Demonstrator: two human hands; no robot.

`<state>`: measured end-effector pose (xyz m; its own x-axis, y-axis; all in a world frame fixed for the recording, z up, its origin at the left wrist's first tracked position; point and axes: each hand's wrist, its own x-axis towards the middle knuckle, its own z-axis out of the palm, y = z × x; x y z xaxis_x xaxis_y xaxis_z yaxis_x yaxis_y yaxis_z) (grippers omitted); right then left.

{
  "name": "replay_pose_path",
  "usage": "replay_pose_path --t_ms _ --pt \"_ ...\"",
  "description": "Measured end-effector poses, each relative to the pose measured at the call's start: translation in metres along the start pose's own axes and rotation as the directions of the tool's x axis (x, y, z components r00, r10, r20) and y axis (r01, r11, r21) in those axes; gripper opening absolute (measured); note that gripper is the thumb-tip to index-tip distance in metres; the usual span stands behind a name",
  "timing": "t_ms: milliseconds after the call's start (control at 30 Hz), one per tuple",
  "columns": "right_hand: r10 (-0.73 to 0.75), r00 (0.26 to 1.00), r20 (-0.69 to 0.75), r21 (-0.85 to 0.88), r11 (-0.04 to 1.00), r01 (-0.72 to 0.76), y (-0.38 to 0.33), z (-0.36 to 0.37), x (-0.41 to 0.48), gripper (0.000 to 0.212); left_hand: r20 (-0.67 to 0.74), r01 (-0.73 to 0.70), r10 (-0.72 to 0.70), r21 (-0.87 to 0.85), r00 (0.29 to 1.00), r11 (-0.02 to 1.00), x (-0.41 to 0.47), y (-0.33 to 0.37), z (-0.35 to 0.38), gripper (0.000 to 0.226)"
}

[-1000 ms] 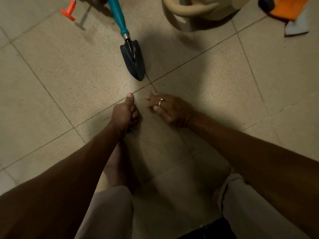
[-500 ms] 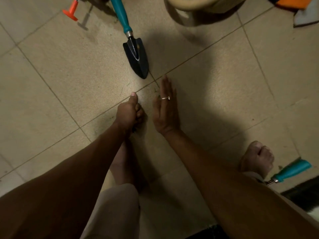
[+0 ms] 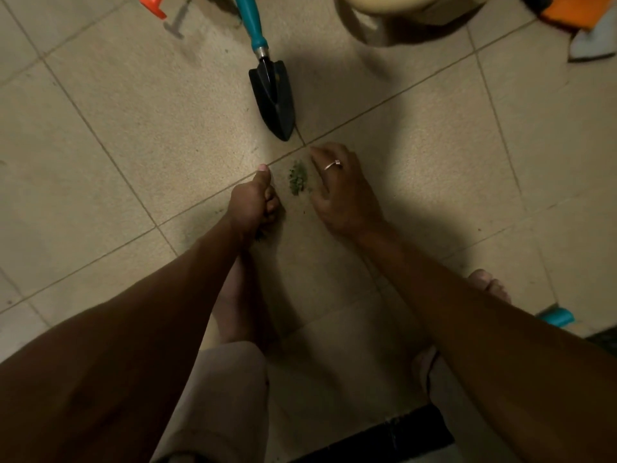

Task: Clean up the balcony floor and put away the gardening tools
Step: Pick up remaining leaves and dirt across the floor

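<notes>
The left hand (image 3: 255, 202) is clenching a dark tuft (image 3: 260, 234) while the right hand (image 3: 340, 190), loosely open and holding nothing, is cupping beside a small green litter pile (image 3: 297, 178) on the floor (image 3: 100, 135), so cleanup seems partway, the trowel (image 3: 273, 98) lying nearby, not yet stored.

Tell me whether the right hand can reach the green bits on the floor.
Probably yes: the right hand rests open on the floor right beside the green bits, and nothing lies between them.
</notes>
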<state>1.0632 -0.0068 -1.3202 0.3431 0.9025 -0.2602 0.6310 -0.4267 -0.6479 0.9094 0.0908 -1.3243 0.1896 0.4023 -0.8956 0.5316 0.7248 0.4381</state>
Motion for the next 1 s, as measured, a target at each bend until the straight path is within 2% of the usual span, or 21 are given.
replay_pose_path --t_ms 100,167,267,400,533,633,667,700,733,767,833,867,933,1000 --pt "-0.083 0.973 0.217 -0.218 0.967 0.131 -0.009 0.003 0.009 0.073 0.005 0.026 -0.026 0.013 1.000 1.000 -0.002 0.004 0.000 0.060" --pt "-0.091 0.967 0.236 -0.305 0.938 0.162 -0.017 0.009 0.012 0.071 0.008 0.049 -0.049 0.031 0.999 0.998 -0.003 0.003 -0.002 0.061" --pt "-0.151 0.963 0.224 -0.359 0.906 0.226 -0.026 0.016 0.008 0.050 0.007 0.087 -0.087 0.038 0.996 0.996 -0.007 0.002 -0.004 0.061" --pt "-0.260 0.928 0.268 -0.382 0.855 0.350 -0.035 0.014 0.004 0.012 -0.017 0.144 -0.144 -0.008 0.989 0.990 -0.015 0.004 0.004 0.056" --pt "-0.403 0.889 0.220 -0.273 0.849 0.452 -0.036 0.019 0.002 0.028 -0.075 0.207 -0.206 0.006 0.976 0.978 -0.021 0.001 0.015 0.057" --pt "-0.368 0.877 0.309 -0.239 0.862 0.446 -0.034 0.017 -0.004 0.017 -0.135 0.254 -0.250 0.011 0.959 0.967 -0.027 -0.001 0.015 0.057" --pt "-0.285 0.895 0.342 -0.212 0.905 0.369 -0.029 0.019 -0.007 0.011 -0.152 0.266 -0.261 0.014 0.953 0.964 -0.030 0.000 0.014 0.057" --pt "-0.154 0.919 0.363 -0.182 0.956 0.232 -0.025 0.017 -0.011 0.007 -0.162 0.277 -0.271 0.015 0.949 0.961 -0.034 0.002 0.014 0.056" --pt "0.026 0.922 0.386 -0.154 0.987 0.037 -0.022 0.013 -0.017 0.009 -0.167 0.282 -0.277 0.007 0.946 0.959 -0.039 0.003 0.013 0.055" --pt "0.218 0.889 0.402 -0.100 0.976 -0.194 -0.019 0.006 -0.022 0.010 -0.172 0.283 -0.278 0.000 0.945 0.959 -0.044 0.005 0.014 0.054" --pt "0.486 0.780 0.396 0.117 0.815 -0.567 -0.016 -0.013 -0.032 0.013 -0.188 0.276 -0.269 0.012 0.945 0.961 -0.053 0.009 0.017 0.054" --pt "0.554 0.733 0.393 0.248 0.704 -0.665 -0.020 -0.024 -0.036 0.016 -0.186 0.272 -0.263 0.028 0.947 0.962 -0.057 0.012 0.020 0.054" --pt "0.590 0.712 0.380 0.468 0.542 -0.698 -0.034 -0.042 -0.043 0.018 -0.152 0.269 -0.260 0.042 0.954 0.962 -0.063 0.018 0.029 0.055" --pt "0.552 0.773 0.312 0.571 0.542 -0.617 -0.049 -0.049 -0.045 0.024 -0.088 0.274 -0.270 0.038 0.959 0.961 -0.066 0.025 0.040 0.055"
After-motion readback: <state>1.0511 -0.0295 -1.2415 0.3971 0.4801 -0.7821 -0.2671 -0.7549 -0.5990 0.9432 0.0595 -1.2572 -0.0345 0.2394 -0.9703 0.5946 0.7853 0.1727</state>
